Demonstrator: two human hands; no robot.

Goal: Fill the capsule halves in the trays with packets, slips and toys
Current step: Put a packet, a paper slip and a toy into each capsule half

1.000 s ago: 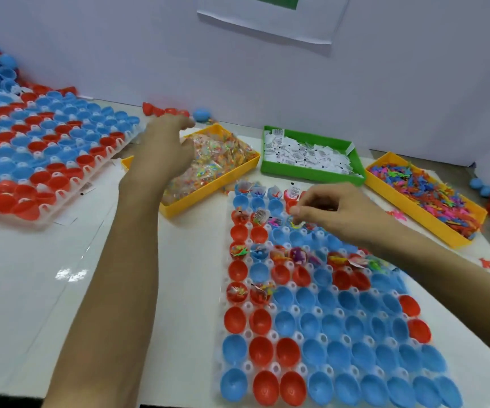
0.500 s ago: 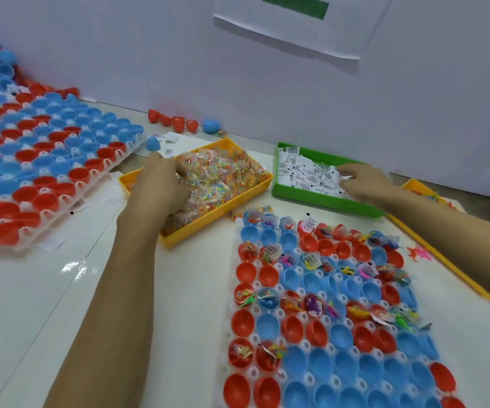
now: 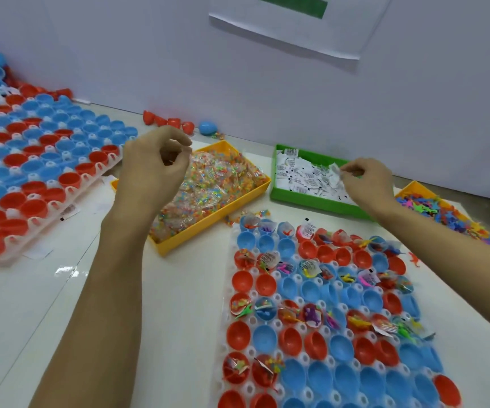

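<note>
The left hand (image 3: 152,169) is held above the near-left end of the yellow rectangular plastic bin (image 3: 208,228) of clear packets of coloured bits (image 3: 217,184); its fingers are curled inward with thumb and fingertips drawn close, and something small and clear with a hint of orange is seen in the grip, though what it is cannot be told. The right hand (image 3: 367,181) is placed over the green rectangular plastic bin (image 3: 296,198) of white printed paper slips (image 3: 302,175), and a white slip (image 3: 333,172) is pinched between its thumb and fingers. Just in front of both bins, on the white surface (image 3: 46,304), the clear plastic tray of red and blue capsule halves (image 3: 320,313) is laid; several halves in its far rows are filled with packets, slips and small toys, while most near ones are seen bare. A second yellow bin of small coloured plastic toys (image 3: 450,210) is set at the right, and another tray of red and blue capsule halves (image 3: 31,172) at the left.
</note>
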